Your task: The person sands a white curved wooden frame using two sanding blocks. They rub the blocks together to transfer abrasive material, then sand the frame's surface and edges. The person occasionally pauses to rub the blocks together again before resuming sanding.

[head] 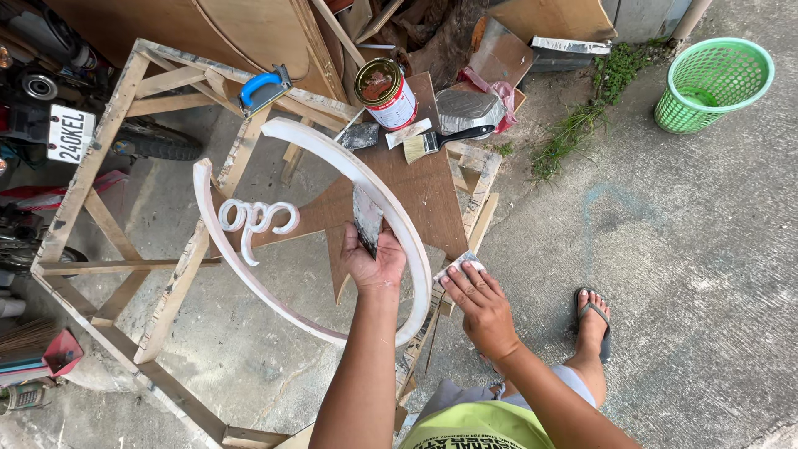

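Left hand (376, 264) clenched around a flat putty scraper (366, 218), blade pointing away over the brown board (416, 195). Right hand (480, 303) grips a small piece of sandpaper (455, 264), pressed against the outer edge of the white curved ring (399, 218). Ring lies on a rough wooden frame worktop (100, 141), white curled lettering (256, 220) inside it. Paint can (386, 93) and brush (436, 141) sit on the board's far end. Green basket (713, 83) stands well apart on concrete.
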